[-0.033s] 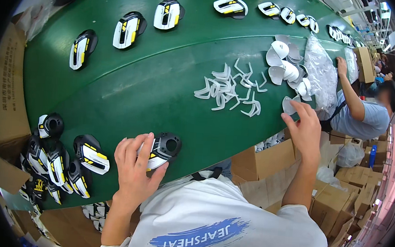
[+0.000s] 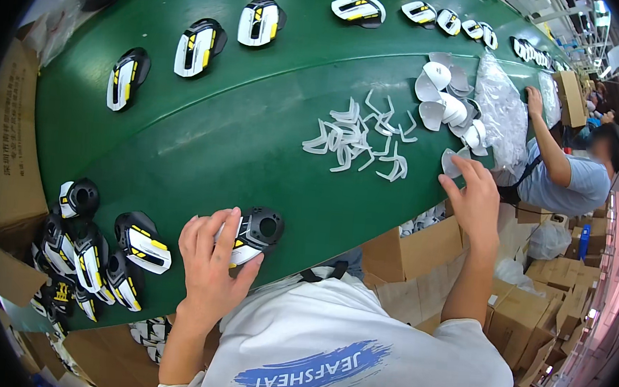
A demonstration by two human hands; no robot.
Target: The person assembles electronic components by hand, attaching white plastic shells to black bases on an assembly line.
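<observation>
My left hand (image 2: pixel 209 255) is closed round a white, black and yellow plastic shell (image 2: pixel 257 231). Its black end, with a round hole, points away from my palm, and the fingers cover much of the white part. On the right, my right hand (image 2: pixel 475 196) reaches over the table edge with thumb and fingers apart. Its fingertips are at a small curved translucent-grey plastic piece (image 2: pixel 451 161); whether they touch it I cannot tell. Just beyond lies a pile of curved white and grey plastic pieces (image 2: pixel 453 110). Thin bent translucent strips (image 2: pixel 358 135) lie scattered mid-table.
Several similar shells (image 2: pixel 90 256) are heaped at the left, beside a cardboard box (image 2: pixel 16 134). More shells (image 2: pixel 201 48) stand spaced along the green table's (image 2: pixel 219 143) far side. A plastic bag (image 2: pixel 501 110) lies near a co-worker (image 2: pixel 569 170). An open carton (image 2: pixel 417 253) stands below my right arm.
</observation>
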